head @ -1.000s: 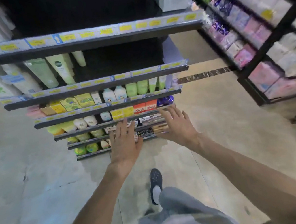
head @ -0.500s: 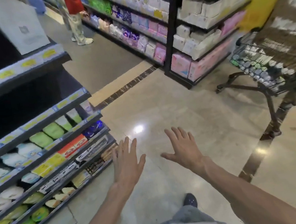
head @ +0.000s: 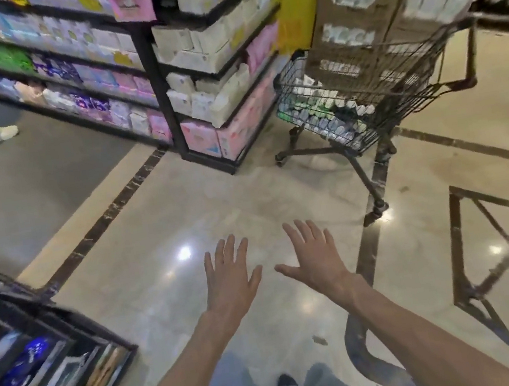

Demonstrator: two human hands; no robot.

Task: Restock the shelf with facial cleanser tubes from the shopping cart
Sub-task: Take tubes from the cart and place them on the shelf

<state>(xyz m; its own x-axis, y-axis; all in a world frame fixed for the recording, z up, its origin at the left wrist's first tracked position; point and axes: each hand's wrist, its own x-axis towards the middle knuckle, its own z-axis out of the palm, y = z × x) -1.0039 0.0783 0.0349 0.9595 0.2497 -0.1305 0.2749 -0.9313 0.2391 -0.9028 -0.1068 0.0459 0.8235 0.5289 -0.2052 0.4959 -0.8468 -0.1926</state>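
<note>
With both the left hand (head: 231, 279) and right hand (head: 315, 258) spread flat and holding nothing, step toward the shopping cart (head: 363, 90) ahead-right of each grip, then close 1 grip around a few cleanser tubes (head: 320, 110) heaped inside.

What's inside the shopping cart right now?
The shopping cart holds a pile of tubes, white, green and grey, heaped toward its low front end. Large brown cardboard boxes fill the back. Whatever lies beneath the boxes is covered.
</note>
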